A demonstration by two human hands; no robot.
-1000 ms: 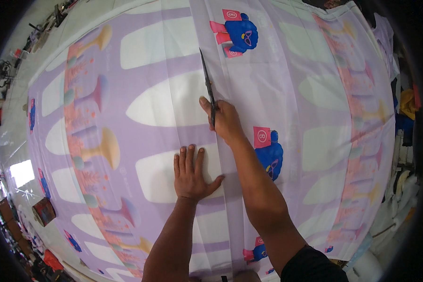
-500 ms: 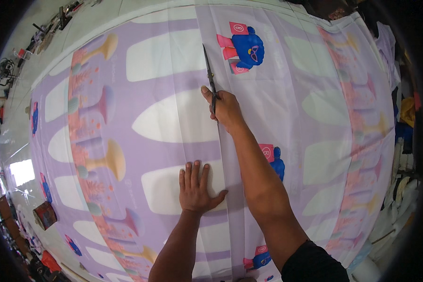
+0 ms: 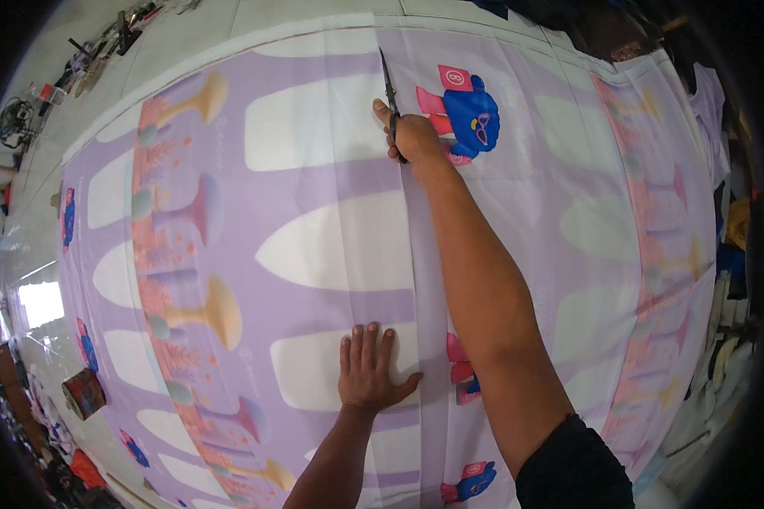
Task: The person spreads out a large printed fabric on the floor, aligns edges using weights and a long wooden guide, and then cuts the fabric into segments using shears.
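A wide printed fabric [image 3: 293, 220] in lilac and white lies spread out, with mushroom-like shapes and a blue cartoon figure [image 3: 471, 119] on it. Black-handled scissors [image 3: 390, 85] are in my right hand [image 3: 412, 137], near the far edge, their blades pointing away from me along a straight line in the cloth. Behind them that line runs toward me as a cut or overlapping edge; which one I cannot tell. My left hand [image 3: 369, 369] rests flat, fingers spread, on a white patch just left of the line.
Pale tiled floor [image 3: 255, 15] shows past the far edge of the fabric. A tin-like container [image 3: 83, 393] stands by the left edge. Scattered items and a dark wire object [image 3: 15, 121] lie at far left. Cloth piles [image 3: 734, 225] line the right side.
My right hand and the scissors have moved farther away along the line toward the far edge. The view has shifted, and my left hand still lies flat on the cloth.
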